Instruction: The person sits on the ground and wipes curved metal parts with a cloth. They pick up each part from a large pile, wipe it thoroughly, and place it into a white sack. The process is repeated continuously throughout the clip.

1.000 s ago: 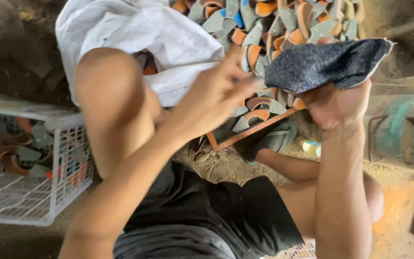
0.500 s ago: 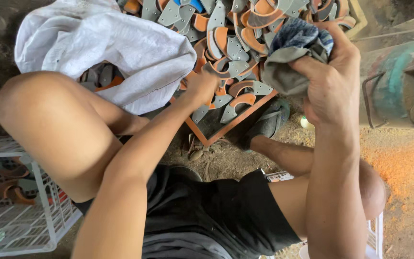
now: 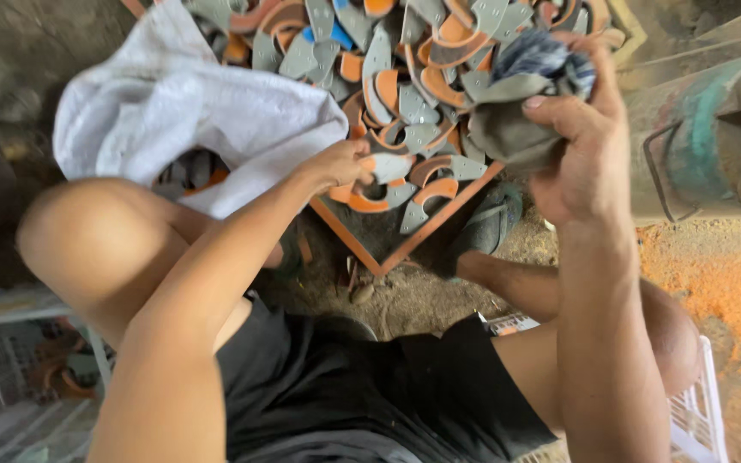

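Dirt floor (image 3: 405, 300) strewn with orange sawdust (image 3: 713, 283).

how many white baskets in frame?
2. One white basket at lower left beside the knee, one white basket at lower right behind the right arm. Both are cropped; more may be hidden.
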